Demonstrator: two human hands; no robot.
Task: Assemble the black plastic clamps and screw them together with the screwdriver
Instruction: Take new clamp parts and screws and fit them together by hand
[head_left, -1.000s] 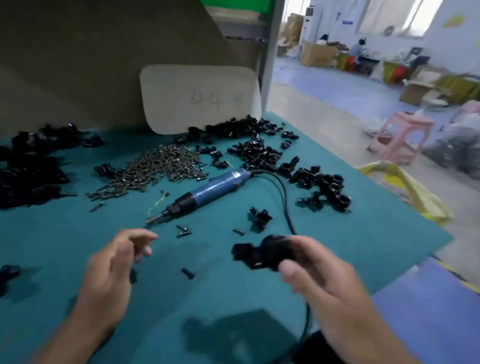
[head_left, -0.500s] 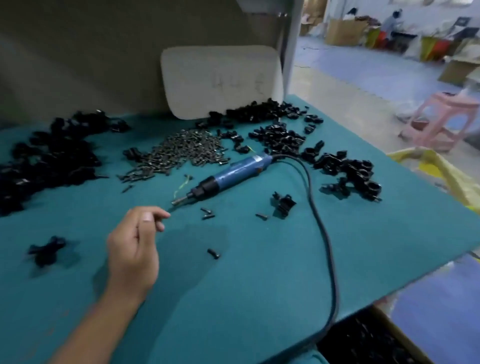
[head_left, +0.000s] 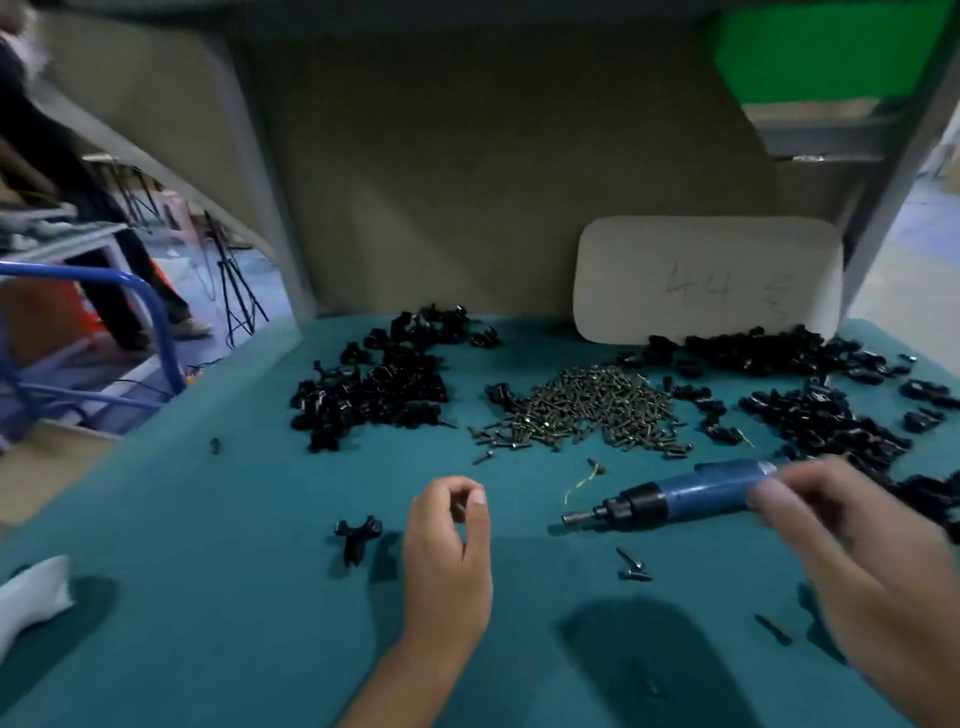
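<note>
Reaching for the screwdriver (head_left: 691, 493) with your right hand (head_left: 852, 561) while your left hand (head_left: 449, 551) pinches a small screw (head_left: 459, 506).

On the green mat (head_left: 208, 623), a single clamp piece (head_left: 357, 535) lies just left of your left hand, whose thumb and forefinger curl round the screw. Behind sit a heap of clamp parts (head_left: 379, 384), then the screw pile (head_left: 587, 410), then more clamp parts (head_left: 815, 415). Your right hand is blurred at the screwdriver's blue handle; you cannot tell whether it grips yet.
</note>
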